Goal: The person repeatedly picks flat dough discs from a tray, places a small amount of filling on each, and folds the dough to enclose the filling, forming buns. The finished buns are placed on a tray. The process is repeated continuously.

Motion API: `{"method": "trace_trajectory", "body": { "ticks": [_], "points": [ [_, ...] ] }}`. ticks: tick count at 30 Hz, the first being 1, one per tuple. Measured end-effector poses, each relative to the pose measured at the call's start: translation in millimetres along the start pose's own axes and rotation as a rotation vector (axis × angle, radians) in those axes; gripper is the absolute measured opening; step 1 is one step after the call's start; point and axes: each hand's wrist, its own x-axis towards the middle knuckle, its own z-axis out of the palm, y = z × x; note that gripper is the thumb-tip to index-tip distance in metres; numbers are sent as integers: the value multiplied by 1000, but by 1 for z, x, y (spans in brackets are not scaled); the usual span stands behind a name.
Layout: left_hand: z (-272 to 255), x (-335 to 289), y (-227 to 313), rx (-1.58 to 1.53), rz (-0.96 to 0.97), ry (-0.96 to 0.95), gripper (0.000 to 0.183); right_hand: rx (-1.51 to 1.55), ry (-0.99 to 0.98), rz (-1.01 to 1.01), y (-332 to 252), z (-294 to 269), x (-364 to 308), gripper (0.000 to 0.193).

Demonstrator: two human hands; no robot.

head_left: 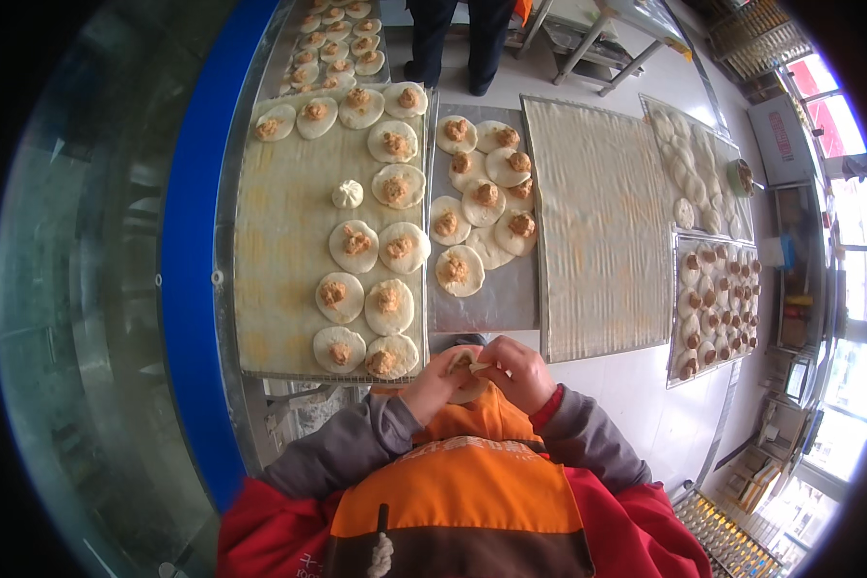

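Note:
Close in front of my orange apron, a round of dough [469, 387] is held between both hands. My left hand [435, 382] cups it from the side, fingers curled around it. With thumb and fingers together, my right hand [516, 372] pinches the dough's edge. Whatever filling lies inside is mostly hidden by my fingers. Just beyond, on a cloth-lined tray [284, 241], lie several flat dough rounds topped with orange-brown filling, such as the filled round [392, 356] nearest my left hand. One pleated, closed bun [348, 194] sits among them.
A metal tray [496, 308] beside the cloth-lined one carries overlapping filled rounds. Right of it lies another cloth-covered tray [602, 222]. Farther right are a tray of dark-topped rounds [718, 299] and a bowl [742, 178]. A person's legs [458, 43] stand at the far side.

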Motion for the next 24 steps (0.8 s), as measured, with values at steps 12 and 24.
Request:
{"method": "trace_trajectory", "body": {
  "ticks": [12,24],
  "points": [
    [-11,15,-3,710,264,16,35,58,-148,181,1,0,10,17],
    [-18,8,-8,280,-149,-94,31,-86,-217,-61,-11,-5,17,18]
  ]
}}
